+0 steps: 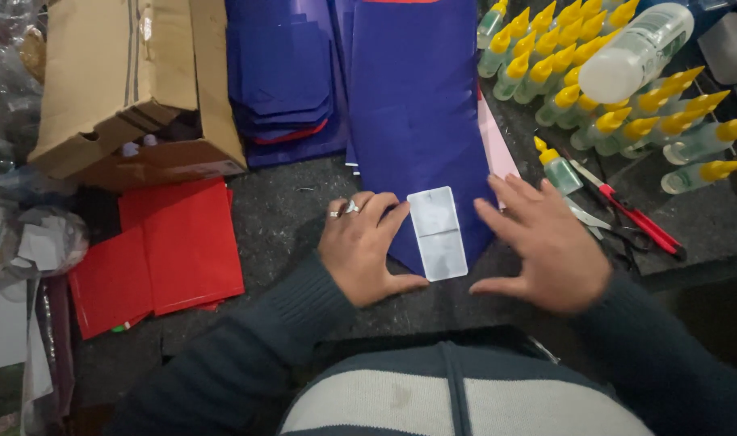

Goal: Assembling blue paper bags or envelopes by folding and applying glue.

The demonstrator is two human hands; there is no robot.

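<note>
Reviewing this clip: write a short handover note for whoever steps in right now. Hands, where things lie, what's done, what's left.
Left hand: flat on the dark table, fingers on the left edge of the blue paper sheet, holding nothing.
Right hand: flat beside the sheet's right edge, empty.
A white rectangular card lies on the sheet's near pointed end, between the hands.
Nearby: red-handled scissors and yellow-capped glue bottles to the right, red paper sheets to the left.
Done: card placed. Left: no fold or glue visible yet.

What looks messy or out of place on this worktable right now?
The cardboard box at top left is torn open, its flaps crumpled and sagging. One large clear bottle lies on its side across the yellow-capped glue bottles. The blue paper under both hands looks neatly laid.
</note>
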